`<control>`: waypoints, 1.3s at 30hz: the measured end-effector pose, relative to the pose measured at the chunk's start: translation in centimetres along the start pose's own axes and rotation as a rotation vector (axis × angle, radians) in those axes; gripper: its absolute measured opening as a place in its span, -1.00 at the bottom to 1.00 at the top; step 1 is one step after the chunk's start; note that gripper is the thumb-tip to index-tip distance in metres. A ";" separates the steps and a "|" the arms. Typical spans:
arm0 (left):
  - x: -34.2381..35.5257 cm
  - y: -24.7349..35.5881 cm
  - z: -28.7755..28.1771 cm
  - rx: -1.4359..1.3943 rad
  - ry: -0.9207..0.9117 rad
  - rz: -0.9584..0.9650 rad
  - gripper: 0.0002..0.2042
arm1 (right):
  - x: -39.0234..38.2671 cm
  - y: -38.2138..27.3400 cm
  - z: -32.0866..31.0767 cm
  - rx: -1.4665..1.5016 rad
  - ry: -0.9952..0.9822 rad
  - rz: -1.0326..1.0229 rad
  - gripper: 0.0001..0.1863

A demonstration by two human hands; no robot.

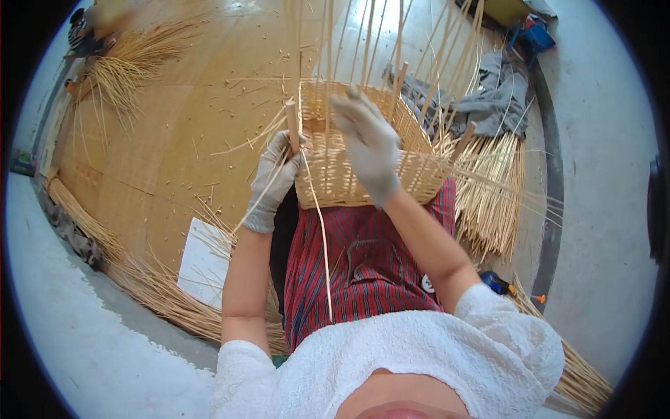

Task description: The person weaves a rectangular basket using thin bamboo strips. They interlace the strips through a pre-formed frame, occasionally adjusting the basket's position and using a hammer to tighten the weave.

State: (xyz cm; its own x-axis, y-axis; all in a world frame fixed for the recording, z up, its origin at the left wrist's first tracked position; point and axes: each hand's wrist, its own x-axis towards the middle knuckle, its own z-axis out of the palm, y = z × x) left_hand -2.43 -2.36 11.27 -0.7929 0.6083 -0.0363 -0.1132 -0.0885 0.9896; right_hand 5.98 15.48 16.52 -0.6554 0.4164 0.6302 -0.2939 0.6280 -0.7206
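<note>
A half-woven wicker basket (412, 171) rests on my lap, its long upright canes (370, 42) rising away from me. At its left near corner stands a thick wooden stick (292, 126). My left hand (276, 174), in a pale glove, is closed around the base of that stick. A thin weaving strand (320, 223) hangs from this corner down over my striped apron (356, 272). My right hand (370, 143), gloved too, is over the basket's near wall with its fingers stretched out and slightly blurred. I see nothing held in it.
Bundles of cane lie at the far left (132, 70), along the left (84, 216) and at the right (495, 202). A grey cloth (499, 98) covers part of the right bundle. A white sheet (204, 262) is near my left forearm. Short offcuts dot the brown floor (167, 153).
</note>
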 end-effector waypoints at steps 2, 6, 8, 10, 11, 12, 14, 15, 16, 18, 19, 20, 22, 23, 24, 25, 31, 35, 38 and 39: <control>0.2 -0.9 0.3 0.059 0.074 -0.015 -0.81 | 5.2 -1.1 3.1 -0.314 -0.056 -0.083 -0.48; -0.1 -1.8 1.1 0.047 0.198 -0.019 -0.81 | 3.6 -1.3 -1.1 0.055 -0.095 -0.101 -0.36; 0.6 -3.5 0.8 0.063 0.213 0.027 -0.77 | -3.4 3.0 -6.3 0.205 -0.217 0.261 -0.39; 0.6 -3.5 0.6 -0.033 0.173 0.006 -0.77 | -8.8 3.9 -10.3 -0.228 -0.234 0.100 -0.34; 0.4 -3.3 0.5 -0.066 0.144 -0.008 -0.77 | -8.7 3.0 -10.5 -0.257 -0.190 0.000 -0.37; 0.2 -3.1 0.4 -0.050 0.136 0.003 -0.75 | -7.9 0.8 -10.0 -0.284 -0.138 -0.092 -0.38; -0.1 -2.9 0.0 -0.068 0.100 -0.033 -0.74 | -6.2 -3.4 -7.9 -0.482 -0.090 -0.177 -0.46; 0.1 -2.6 -0.2 -0.070 0.076 -0.047 -0.73 | -4.9 -4.1 -6.4 -0.647 -0.106 -0.173 -0.51; 0.2 -2.5 -0.4 -0.053 0.044 -0.063 -0.73 | -5.2 -2.5 -5.1 -0.722 -0.168 -0.140 -0.50; 0.3 -2.4 -0.5 0.098 0.033 -0.026 -0.71 | -7.1 1.6 -2.6 -0.853 -0.275 -0.061 -0.44; 0.6 -2.2 -1.1 0.176 0.029 0.002 -0.70 | -8.0 2.2 -2.2 -0.832 -0.302 -0.044 -0.43; 0.2 -1.8 -1.3 0.275 -0.028 0.124 -0.60 | -8.5 2.8 -2.5 -0.814 -0.327 -0.037 -0.41; -0.7 -4.1 -6.9 0.196 0.015 0.042 -0.52 | -7.6 1.5 -2.5 -0.827 -0.373 -0.090 -0.42; -0.9 -2.7 -5.7 0.146 0.045 -0.027 -0.54 | -8.0 1.1 -3.8 -0.738 -0.291 -0.097 -0.44; -1.5 -1.2 -4.1 0.093 0.093 -0.092 -0.56 | -8.5 0.4 -5.6 -0.645 -0.219 -0.128 -0.45; -2.2 -1.7 -5.9 0.074 0.158 0.029 -0.58 | -8.4 -0.7 -7.2 -0.519 -0.169 -0.194 -0.47; 2.8 6.2 0.1 0.008 0.200 0.405 -0.69 | -1.7 4.5 -20.4 -0.587 0.446 -0.107 -0.73; 6.6 5.2 0.7 -0.071 -0.054 0.045 -0.62 | 3.9 11.6 -20.0 0.286 0.084 0.661 -0.61; 5.0 3.7 -0.4 -0.004 0.004 0.086 -0.62 | 1.5 11.3 -16.2 0.099 0.303 0.523 -0.52; 4.2 3.6 0.5 -0.020 -0.010 0.067 -0.64 | 1.4 11.5 -16.8 0.143 0.298 0.547 -0.52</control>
State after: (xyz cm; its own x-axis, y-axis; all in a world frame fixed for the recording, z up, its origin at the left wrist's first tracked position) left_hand -5.83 0.26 14.71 -0.7933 0.6081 0.0316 -0.0718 -0.1449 0.9868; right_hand 13.41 34.27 13.97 -0.5216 0.8298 0.1987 -0.0753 0.1872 -0.9794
